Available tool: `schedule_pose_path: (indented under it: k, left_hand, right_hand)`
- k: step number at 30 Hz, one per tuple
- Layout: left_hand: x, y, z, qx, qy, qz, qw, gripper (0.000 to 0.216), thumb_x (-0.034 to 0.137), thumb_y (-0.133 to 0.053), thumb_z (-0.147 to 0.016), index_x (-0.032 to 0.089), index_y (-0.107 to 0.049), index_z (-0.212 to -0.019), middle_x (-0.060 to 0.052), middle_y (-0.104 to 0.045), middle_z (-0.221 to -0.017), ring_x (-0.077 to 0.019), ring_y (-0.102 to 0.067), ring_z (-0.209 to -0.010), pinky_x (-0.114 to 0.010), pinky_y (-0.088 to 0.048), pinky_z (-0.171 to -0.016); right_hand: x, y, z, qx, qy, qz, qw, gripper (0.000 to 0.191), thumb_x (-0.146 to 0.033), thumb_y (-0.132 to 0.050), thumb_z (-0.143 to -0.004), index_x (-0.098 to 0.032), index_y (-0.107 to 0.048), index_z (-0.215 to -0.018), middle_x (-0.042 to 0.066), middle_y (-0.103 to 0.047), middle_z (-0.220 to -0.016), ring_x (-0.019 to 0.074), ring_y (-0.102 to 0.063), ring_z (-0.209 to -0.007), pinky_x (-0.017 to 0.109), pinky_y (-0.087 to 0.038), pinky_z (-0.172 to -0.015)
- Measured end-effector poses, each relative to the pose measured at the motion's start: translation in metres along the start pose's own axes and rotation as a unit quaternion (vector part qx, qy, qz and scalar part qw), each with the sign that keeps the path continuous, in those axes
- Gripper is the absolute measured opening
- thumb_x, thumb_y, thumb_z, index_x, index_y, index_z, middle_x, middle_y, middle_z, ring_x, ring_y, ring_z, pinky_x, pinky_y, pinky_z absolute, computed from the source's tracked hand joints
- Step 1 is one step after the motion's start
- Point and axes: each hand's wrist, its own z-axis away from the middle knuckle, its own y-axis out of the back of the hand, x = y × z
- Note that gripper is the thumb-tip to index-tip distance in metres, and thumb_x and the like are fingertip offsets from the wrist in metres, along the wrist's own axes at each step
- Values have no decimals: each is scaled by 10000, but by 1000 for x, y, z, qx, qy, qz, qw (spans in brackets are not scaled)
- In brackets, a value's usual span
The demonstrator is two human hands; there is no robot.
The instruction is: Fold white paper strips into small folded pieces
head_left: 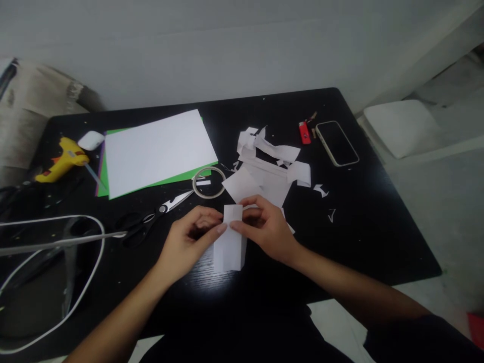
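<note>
A folded white paper piece (229, 252), shaped like a narrow box, is held near the table's front edge. My left hand (189, 237) grips its left side, the thumb against the front face. On the opposite side my right hand (266, 227) pinches it, with the thumb in front and the index finger at the top edge. Fingers behind the paper are partly hidden. Just beyond lie crumpled white paper scraps (260, 179). Left of them is a roll of tape (194, 184), touching the tip of open-handled scissors (162, 209).
White and green sheets (159, 151) are stacked at the back left. Beside them are a yellow glue gun (66, 159) and a white case (91, 140). A red lighter (304, 133) and a phone (336, 143) lie at the right. A white cable (100, 252) loops at the left.
</note>
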Motion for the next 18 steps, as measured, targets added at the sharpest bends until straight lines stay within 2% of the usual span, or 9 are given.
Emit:
schedule_pose_path:
  k: [4,7,14,18]
  left_hand:
    - [-4,-7,5,57,-64,-47,995,166,190,-798,-900,227,-700,-1028,39,-730,-828,-83,-683,-714,-168,-570,-694]
    - [-4,-7,7,73,-89,-86,990,174,160,-795,-899,234,-713,-1033,35,-758,-871,-82,-704,-741,-160,-583,-712]
    - [0,-6,9,75,-68,-108,989,127,171,-785,-912,239,-775,-1019,31,-794,-842,-87,-739,-730,-151,-597,-702]
    - [4,-5,7,63,-62,-116,989,131,187,-777,-923,236,-815,-1038,10,-819,-863,-103,-751,-721,-169,-609,-691]
  right_hand:
    - [1,0,3,-3,22,34,999,451,-282,-932,-750,-251,-573,-1023,-66,-739,-709,129,-640,-621,268,-487,-621]
    - [1,1,2,-16,28,41,999,460,-283,-929,-761,-255,-554,-1026,-49,-771,-771,135,-654,-658,275,-491,-644]
    - [1,1,1,-18,1,34,999,431,-298,-936,-765,-251,-547,-945,-97,-670,-652,102,-568,-580,247,-442,-595]
    - [4,-1,2,-10,58,57,997,371,-287,-911,-808,-249,-546,-863,-103,-625,-644,95,-553,-570,238,-440,-576]
